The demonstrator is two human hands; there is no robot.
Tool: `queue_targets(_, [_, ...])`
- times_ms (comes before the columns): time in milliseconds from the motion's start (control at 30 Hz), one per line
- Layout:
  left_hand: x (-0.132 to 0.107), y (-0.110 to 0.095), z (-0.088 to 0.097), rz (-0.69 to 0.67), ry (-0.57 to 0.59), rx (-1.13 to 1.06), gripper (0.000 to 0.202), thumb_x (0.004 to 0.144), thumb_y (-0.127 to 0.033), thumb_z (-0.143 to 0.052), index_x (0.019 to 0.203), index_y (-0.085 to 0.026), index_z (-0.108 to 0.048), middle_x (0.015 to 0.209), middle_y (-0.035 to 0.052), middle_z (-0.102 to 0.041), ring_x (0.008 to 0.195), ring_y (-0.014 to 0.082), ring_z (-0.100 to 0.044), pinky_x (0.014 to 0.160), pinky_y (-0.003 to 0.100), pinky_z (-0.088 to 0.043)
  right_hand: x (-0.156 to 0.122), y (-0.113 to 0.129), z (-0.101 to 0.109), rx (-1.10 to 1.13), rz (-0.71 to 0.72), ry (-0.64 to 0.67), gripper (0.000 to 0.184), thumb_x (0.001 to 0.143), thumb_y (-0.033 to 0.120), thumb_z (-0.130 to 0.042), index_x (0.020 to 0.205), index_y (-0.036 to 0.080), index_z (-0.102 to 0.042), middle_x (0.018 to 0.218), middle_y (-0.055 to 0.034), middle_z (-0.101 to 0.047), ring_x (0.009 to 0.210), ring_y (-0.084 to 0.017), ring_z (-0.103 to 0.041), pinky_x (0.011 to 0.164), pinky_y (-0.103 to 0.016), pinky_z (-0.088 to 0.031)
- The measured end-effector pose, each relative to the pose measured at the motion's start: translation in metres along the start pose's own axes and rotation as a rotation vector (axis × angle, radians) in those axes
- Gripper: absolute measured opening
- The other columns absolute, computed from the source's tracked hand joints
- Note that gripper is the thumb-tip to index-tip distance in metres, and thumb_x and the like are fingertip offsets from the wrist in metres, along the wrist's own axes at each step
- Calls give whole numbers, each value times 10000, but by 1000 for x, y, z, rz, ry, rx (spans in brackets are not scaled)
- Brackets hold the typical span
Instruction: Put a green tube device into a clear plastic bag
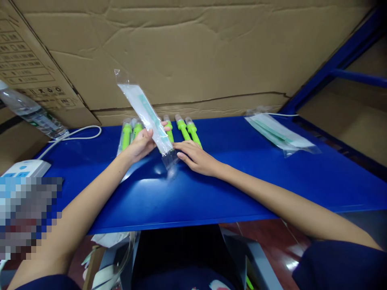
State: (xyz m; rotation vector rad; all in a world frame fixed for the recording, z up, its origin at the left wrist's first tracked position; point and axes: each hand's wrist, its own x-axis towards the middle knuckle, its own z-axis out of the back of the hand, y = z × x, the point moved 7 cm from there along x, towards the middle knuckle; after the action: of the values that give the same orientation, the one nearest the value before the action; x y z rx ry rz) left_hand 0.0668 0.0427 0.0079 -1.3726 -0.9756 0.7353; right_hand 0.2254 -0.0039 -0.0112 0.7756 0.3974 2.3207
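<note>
My left hand [141,146] is closed around a long clear plastic bag [137,100] with a white and green insert inside. The bag tilts, its top end up and to the left. My right hand [198,158] reaches the bag's lower end, its fingers stretched out and touching it, the thumb apart below. The dark bit at that end is too small to make out. Behind my hands lie several bright green light sticks [182,128] with clear caps; my hands and the bag partly cover them. At the left, green sticks [127,135] are in clear wrapping.
More clear bags with white and green inserts [278,131] lie on the blue table [242,181] at the right. A water bottle [33,112], a white cable [87,137] and a power strip [26,167] are at the left. Cardboard [193,52] walls the back.
</note>
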Motion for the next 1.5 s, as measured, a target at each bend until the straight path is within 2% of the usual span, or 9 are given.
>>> queue_targets(133, [4, -1, 11, -34, -84, -5, 912, 654, -852, -655, 1306, -218, -591, 1203, 109, -714, 1177, 276, -658, 935, 368, -555, -2, -4, -16, -262, -6, 155, 441, 1064, 387, -319, 1366, 197, -578, 1532, -114, -499, 1369, -321, -427, 1050, -554, -360])
queue_targets(267, [9, 3, 22, -46, -183, 22, 844, 716, -855, -585, 1259, -209, -598, 1143, 104, -726, 1105, 245, -686, 926, 342, -553, -1, 1, -10, -433, -14, 81, 441, 1064, 390, -322, 1233, 161, -659, 1443, -153, -578, 1290, -320, -496, 1016, -534, -347])
queue_targets(333, [11, 4, 28, -49, -236, 23, 803, 746, -848, -559, 1235, -212, -608, 1126, 97, -729, 1089, 230, -690, 916, 328, -556, 0, 3, -5, -465, -26, 35, 439, 1065, 373, -320, 1254, 145, -643, 1402, -165, -606, 1271, -309, -516, 1013, -512, -347])
queue_targets(500, [12, 1, 42, -66, -323, -4, 817, 767, -876, -488, 1224, -213, -626, 1208, 107, -703, 1127, 237, -674, 935, 333, -554, 4, 5, -13, -440, 46, 95, 485, 1069, 380, -312, 1480, 170, -463, 1565, -123, -454, 1394, -291, -431, 1063, -518, -345])
queue_targets(633, [11, -5, 44, -86, -317, 15, 897, 763, -928, -374, 1235, -207, -620, 1226, 118, -693, 1179, 261, -652, 952, 359, -547, 14, 0, -26, -440, 99, 166, 522, 1065, 394, -322, 1534, 179, -401, 1591, -129, -408, 1450, -313, -379, 1097, -580, -321])
queue_targets(833, [12, -8, 49, -109, -291, 23, 862, 759, -934, -361, 1171, -227, -632, 1060, 97, -732, 1122, 238, -669, 905, 347, -555, 23, 2, -36, -334, 102, 175, 485, 1068, 364, -313, 1494, 190, -467, 1559, -166, -448, 1356, -292, -518, 1064, -543, -351])
queue_targets(1067, [11, -11, 55, -120, -326, -40, 840, 795, -909, -353, 1171, -214, -639, 1138, 102, -727, 1144, 241, -662, 925, 338, -555, -3, 41, -31, -270, 308, 173, 439, 1063, 275, -308, 1382, 133, -574, 1397, -177, -615, 1212, -262, -616, 1010, -473, -357])
queue_targets(1300, [10, -16, 55, -134, -347, 106, 900, 790, -930, -267, 1203, -213, -619, 1149, 107, -719, 1131, 235, -671, 894, 330, -575, 1, 36, -30, -316, 256, 159, 482, 1008, 154, -344, 1472, 133, -474, 1539, -158, -480, 1390, -267, -463, 1045, -459, -333])
queue_targets(1500, [11, -13, 59, -116, -358, -118, 783, 811, -874, -418, 1178, -217, -636, 928, 61, -737, 997, 207, -710, 833, 292, -583, -5, 49, -25, -277, 401, 131, 415, 967, 106, -359, 1282, 143, -627, 1319, -118, -680, 1208, -234, -590, 1002, -415, -332])
